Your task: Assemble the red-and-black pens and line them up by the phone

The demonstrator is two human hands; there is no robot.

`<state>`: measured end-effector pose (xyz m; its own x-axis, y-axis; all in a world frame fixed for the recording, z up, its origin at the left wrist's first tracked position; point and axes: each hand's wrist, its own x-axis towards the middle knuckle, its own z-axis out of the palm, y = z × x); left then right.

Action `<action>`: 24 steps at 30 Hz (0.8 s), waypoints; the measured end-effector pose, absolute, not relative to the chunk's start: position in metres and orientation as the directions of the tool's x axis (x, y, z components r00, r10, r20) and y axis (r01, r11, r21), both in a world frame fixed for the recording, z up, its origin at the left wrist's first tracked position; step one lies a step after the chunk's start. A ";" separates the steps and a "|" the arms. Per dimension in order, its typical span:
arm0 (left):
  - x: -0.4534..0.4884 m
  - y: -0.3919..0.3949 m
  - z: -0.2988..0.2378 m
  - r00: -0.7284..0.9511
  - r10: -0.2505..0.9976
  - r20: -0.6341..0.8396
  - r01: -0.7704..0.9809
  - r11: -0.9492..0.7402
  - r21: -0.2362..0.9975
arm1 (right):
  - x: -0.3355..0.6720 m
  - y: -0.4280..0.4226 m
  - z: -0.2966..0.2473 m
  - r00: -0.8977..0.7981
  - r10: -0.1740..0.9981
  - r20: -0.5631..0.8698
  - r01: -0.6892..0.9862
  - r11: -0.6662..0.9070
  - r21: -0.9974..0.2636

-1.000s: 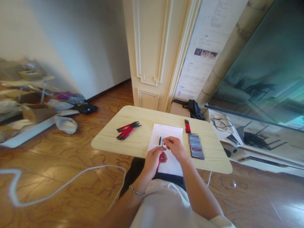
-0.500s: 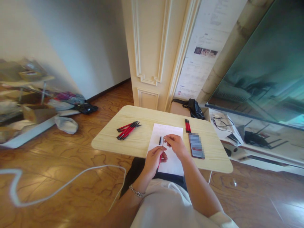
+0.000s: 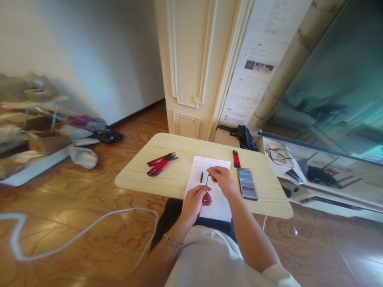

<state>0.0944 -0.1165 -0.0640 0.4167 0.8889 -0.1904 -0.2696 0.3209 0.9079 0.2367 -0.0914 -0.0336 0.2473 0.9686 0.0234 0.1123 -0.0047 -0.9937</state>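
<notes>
Holding a red pen barrel (image 3: 203,200) in your curled left hand (image 3: 194,201), you pinch the upper end of a slim dark refill (image 3: 207,180) with your right hand (image 3: 222,180), over the white paper sheet (image 3: 199,163). A black pen part (image 3: 201,177) lies on the sheet, near both hands.

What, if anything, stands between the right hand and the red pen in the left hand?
Nothing visible blocks the way. A thin dark rod spans the gap, pinched at one end by the right hand and reaching to the left hand, whose fingers partly hide the red pen.
</notes>
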 end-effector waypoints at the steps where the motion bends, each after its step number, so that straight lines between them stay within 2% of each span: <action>1: 0.094 -0.116 -0.064 0.418 0.888 -0.190 -0.270 0.321 0.908 | 0.239 -0.088 -0.034 0.256 0.966 0.030 0.118 0.000 -0.993; 3: 0.093 -0.116 -0.065 0.415 0.890 -0.191 -0.268 0.320 0.909 | 0.242 -0.083 -0.036 0.288 0.957 0.039 0.168 -0.010 -0.986; 6: 0.091 -0.114 -0.066 0.406 0.893 -0.195 -0.266 0.319 0.909 | 0.246 -0.079 -0.040 0.347 0.937 0.030 0.366 -0.106 -0.925; 9: 0.089 -0.111 -0.067 0.395 0.897 -0.196 -0.272 0.318 0.908 | 0.244 -0.080 -0.047 0.354 0.935 0.036 0.611 -0.202 -0.766; 12: 0.088 -0.109 -0.068 0.394 0.896 -0.204 -0.273 0.326 0.905 | 0.238 -0.082 -0.056 0.347 0.938 0.009 0.758 -0.275 -0.592; 17: 0.087 -0.108 -0.070 0.389 0.899 -0.203 -0.283 0.326 0.902 | 0.230 -0.081 -0.066 0.353 0.933 -0.062 0.846 -0.347 -0.405; 24: 0.087 -0.108 -0.071 0.377 0.906 -0.192 -0.291 0.313 0.904 | 0.228 -0.074 -0.066 0.357 0.928 -0.103 0.888 -0.371 -0.272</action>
